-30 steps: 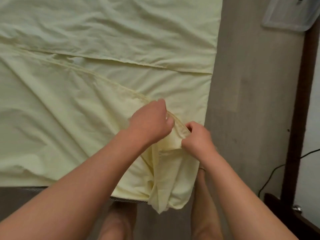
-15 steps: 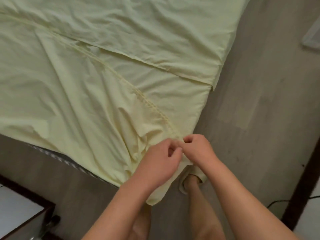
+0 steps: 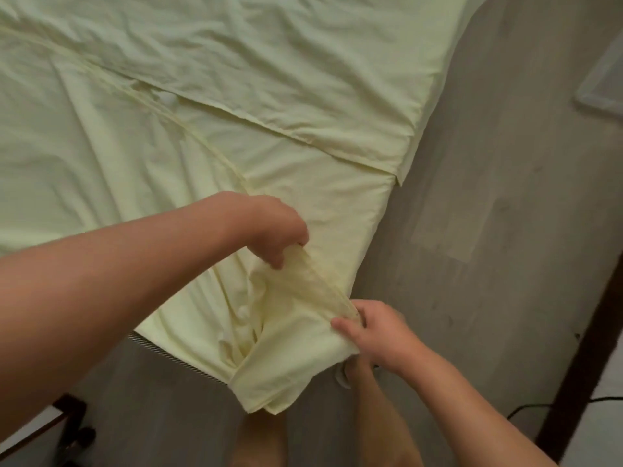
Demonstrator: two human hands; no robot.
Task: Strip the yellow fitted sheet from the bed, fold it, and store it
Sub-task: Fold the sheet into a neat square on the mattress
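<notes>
The yellow sheet lies spread over the bed, filling the upper left and middle of the frame, with one layer folded over another so that a straight folded edge runs slantwise from the left-centre down to the right. A puckered elastic hem curves from the upper left edge down toward the middle of the frame. The sheet's near corner hangs over the bed's edge at the lower centre, where it bunches into loose folds just above the floor.

The left hand, reaching in from the left side of the frame, has its fingers curled down and pinches the gathered hem in the middle of the frame. The right hand, coming up from the lower right, grips the same gathered edge lower down, thumb pressed on top of the cloth and fingers tucked round it. Between the two hands the hem is pulled into a taut, ridged band.

A strip of striped mattress edge shows below the sheet at the lower left-centre. A pale plastic lid or bin sits at the right edge of the frame. A dark wooden strip runs up the lower right, with a black cable beside it. A dark-framed piece of furniture shows in the lower left corner
</notes>
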